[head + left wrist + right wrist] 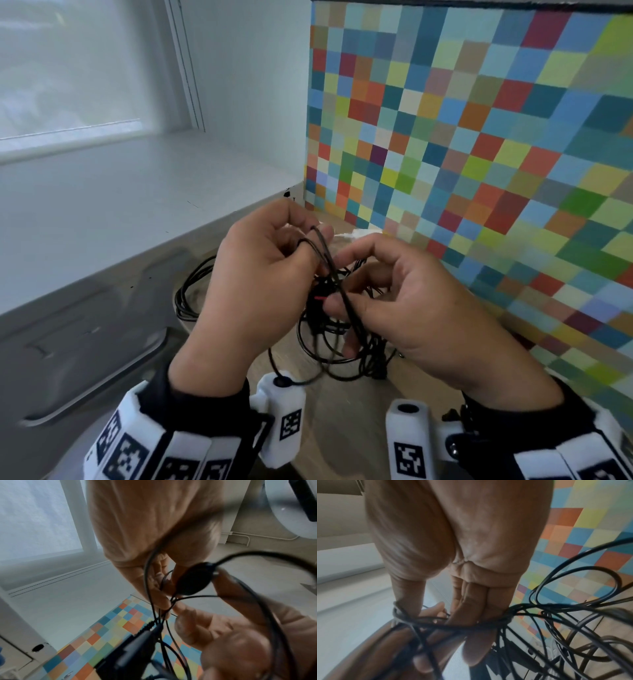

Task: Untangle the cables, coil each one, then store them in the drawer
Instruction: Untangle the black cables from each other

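- Left hand (255,274): raised above the wooden desktop (342,411), back toward the head cam, fingers curled; thumb & forefinger pinch a taut black strand that loops over the fingertip.
- Right hand (407,305): level w/ the left, just beside it, palm turned inward; forefinger stretched toward the left hand, other fingers curled round the same strand lower down.
- Right-wrist view: strands wrap across the fingers (476,639) of the right hand; the left hand's fingertips show behind them. Blurred, so exact grip points can't be told.
- Left-wrist view: a dark oval part (193,580) on a cable sits between both hands; a black ribbed plug (137,642) hangs nearer the cam.
- Black cable tangle (335,329): still knotted, partly lifted by both hands, the rest lying on the desktop below; one loop (191,291) trails out to the left.
- White cable end (356,234): on the desktop beyond the hands, near the checkered panel.
- Wrist rigs: white blocks w/ black square markers (291,425) on both wrists.
- Surroundings: multicolour checkered panel (479,137) at right & rear; grey ledge (102,212) & window at left.
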{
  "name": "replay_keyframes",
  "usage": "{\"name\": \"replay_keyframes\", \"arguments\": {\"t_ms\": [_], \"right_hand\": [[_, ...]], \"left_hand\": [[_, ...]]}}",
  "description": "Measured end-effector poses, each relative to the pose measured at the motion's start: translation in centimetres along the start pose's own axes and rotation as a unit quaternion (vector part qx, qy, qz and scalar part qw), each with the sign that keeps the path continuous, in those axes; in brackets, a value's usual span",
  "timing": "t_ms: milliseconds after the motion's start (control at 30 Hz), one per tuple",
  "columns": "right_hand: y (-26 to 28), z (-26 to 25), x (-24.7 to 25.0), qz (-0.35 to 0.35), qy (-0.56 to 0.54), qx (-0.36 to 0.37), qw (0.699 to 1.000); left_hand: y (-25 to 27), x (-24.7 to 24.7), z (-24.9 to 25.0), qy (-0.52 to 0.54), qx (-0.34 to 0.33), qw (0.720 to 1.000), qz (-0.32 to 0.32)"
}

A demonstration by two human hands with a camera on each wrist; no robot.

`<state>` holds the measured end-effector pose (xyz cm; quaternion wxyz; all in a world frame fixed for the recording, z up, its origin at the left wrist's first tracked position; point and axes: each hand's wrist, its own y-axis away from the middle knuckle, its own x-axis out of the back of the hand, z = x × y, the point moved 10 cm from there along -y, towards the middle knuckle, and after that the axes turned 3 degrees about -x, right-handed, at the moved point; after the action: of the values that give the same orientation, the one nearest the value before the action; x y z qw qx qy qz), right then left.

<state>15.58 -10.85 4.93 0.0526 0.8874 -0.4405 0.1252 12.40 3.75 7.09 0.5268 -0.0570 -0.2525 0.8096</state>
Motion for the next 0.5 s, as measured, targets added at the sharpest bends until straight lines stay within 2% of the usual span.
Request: {"name": "replay_keyframes", "arguments": {"t_ms": [167,267,367,500], "right_hand": [[-0.4,0.3,0.2,0.039,0.048,0.015,0.998],[0.0,-0.5,1.8,0.09,0.015,0.038,0.995],[0.3,-0.7,3.9,0.139,-0.06,0.05,0.987],[0.3,-0.8,4.4,0.133,-0.077,0.059,0.986]], "left_hand": [[0.0,-0.4,0.2,0.055,0.012,0.998,-0.006],[-0.2,0.4,0.6,0.043,-0.021,0.999,0.017],[-0.3,1.6,0.5,0.034,-0.021,0.998,0.045],[-0.5,1.4,0.2,0.069,-0.004,0.997,0.029]]}}
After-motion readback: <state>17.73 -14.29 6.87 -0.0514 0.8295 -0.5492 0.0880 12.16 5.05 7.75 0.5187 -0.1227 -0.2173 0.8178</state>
